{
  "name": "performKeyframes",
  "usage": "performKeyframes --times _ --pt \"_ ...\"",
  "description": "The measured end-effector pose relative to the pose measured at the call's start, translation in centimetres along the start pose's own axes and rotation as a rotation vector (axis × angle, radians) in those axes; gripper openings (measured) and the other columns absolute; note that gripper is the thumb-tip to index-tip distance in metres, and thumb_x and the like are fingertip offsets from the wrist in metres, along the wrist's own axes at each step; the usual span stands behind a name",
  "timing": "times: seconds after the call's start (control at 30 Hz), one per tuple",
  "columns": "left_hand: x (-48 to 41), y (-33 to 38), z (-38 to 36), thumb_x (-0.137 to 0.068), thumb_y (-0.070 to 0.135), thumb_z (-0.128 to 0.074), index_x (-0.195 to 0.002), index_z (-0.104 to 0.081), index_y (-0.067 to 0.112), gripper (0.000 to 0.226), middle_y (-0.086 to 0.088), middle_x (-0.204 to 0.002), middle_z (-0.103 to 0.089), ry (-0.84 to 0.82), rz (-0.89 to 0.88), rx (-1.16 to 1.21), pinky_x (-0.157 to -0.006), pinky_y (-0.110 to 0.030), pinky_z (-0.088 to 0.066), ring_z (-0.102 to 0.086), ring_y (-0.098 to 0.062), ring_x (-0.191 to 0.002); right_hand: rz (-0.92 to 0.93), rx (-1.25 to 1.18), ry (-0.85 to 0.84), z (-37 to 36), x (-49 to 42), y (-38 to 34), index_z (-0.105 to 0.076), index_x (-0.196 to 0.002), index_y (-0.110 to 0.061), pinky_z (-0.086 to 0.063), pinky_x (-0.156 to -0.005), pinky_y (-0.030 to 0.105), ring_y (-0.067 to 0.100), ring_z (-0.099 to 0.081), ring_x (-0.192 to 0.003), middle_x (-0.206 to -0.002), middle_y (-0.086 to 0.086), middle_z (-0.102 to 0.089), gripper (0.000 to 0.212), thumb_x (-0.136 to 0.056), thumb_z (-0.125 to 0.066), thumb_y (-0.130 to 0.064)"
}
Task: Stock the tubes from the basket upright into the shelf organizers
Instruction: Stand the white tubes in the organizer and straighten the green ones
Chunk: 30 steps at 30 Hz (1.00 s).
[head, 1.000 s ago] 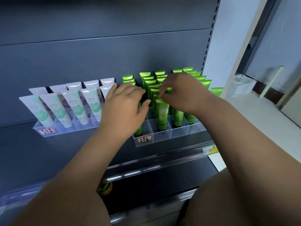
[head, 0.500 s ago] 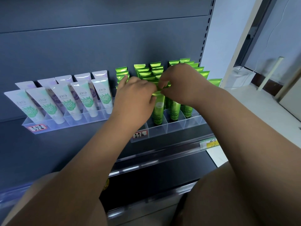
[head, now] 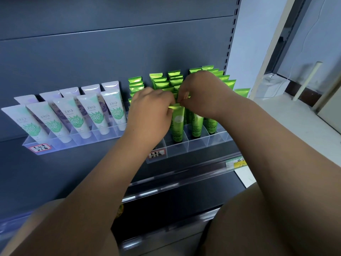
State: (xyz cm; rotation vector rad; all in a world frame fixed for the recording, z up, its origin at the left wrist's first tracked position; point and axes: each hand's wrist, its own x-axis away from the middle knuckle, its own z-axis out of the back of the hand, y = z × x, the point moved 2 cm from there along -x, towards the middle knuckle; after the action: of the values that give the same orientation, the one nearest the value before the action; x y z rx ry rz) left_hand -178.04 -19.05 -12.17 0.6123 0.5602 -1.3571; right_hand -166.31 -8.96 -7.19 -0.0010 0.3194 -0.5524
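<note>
A green tube point(head: 178, 122) stands upright in a front slot of the clear organizer point(head: 195, 146) on the dark shelf. My left hand point(head: 150, 111) and my right hand point(head: 200, 93) meet over it, and the fingertips of both pinch its crimped top edge. Several more green tubes point(head: 160, 82) stand in rows behind and to the right, partly hidden by my hands. The basket is out of view.
A second clear organizer point(head: 73, 143) at the left holds several white tubes point(head: 96, 115) with green and purple prints. Handwritten price labels point(head: 39, 147) sit on both organizers. The shelf's front rail point(head: 184, 174) runs below. A white wall and window ledge point(head: 295, 115) lie to the right.
My left hand moved right from the tubes beside it and joined my right hand on the top of the front green tube. The view shifted slightly.
</note>
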Motion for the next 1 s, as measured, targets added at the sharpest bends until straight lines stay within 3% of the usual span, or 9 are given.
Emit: performKeyframes --times 0.2,0.53,0.8,1.0 --pt "0.2 -0.2 -0.1 -0.075 0.006 -0.072 -0.088 -0.072 0.015 0.015 0.001 -0.082 -0.070 0.010 -0.005 0.048 -0.076 -0.039 -0.048 -0.059 -0.031 -0.081 0.061 -0.075 0.014 0.5 0.5 0.2 -0.081 -0.092 -0.029 -0.053 -0.086 0.037 0.022 -0.063 -0.100 -0.098 -0.004 -0.073 0.019 -0.087 -0.066 -0.018" --pt "0.3 -0.1 0.0 -0.078 0.011 -0.072 -0.091 -0.073 0.017 0.015 0.003 -0.086 -0.071 -0.006 -0.002 0.050 -0.080 -0.042 -0.050 -0.060 -0.030 -0.086 0.051 -0.140 0.015 0.3 0.2 0.9 -0.081 -0.090 -0.028 -0.053 -0.086 0.037 0.018 -0.063 -0.097 -0.094 -0.007 -0.073 0.017 -0.086 -0.068 -0.018" --pt "-1.0 -1.5 1.0 -0.090 0.033 -0.061 -0.091 -0.072 0.021 0.016 0.009 -0.084 -0.071 0.031 0.060 0.179 -0.082 -0.043 -0.051 -0.062 -0.024 -0.086 0.000 -0.252 0.119 1.7 0.6 1.6 -0.081 -0.093 -0.021 -0.054 -0.088 0.034 0.013 -0.068 -0.092 -0.094 -0.006 -0.077 0.017 -0.090 -0.065 -0.019" --pt "-2.4 -3.0 1.1 -0.085 0.027 -0.063 -0.095 -0.074 0.022 0.016 0.008 -0.092 -0.074 -0.023 0.100 0.185 -0.085 -0.044 -0.053 -0.062 -0.027 -0.097 -0.021 -0.245 0.126 1.6 0.2 2.1 -0.082 -0.094 -0.021 -0.054 -0.089 0.035 0.016 -0.069 -0.094 -0.096 -0.004 -0.077 0.016 -0.090 -0.067 -0.019"
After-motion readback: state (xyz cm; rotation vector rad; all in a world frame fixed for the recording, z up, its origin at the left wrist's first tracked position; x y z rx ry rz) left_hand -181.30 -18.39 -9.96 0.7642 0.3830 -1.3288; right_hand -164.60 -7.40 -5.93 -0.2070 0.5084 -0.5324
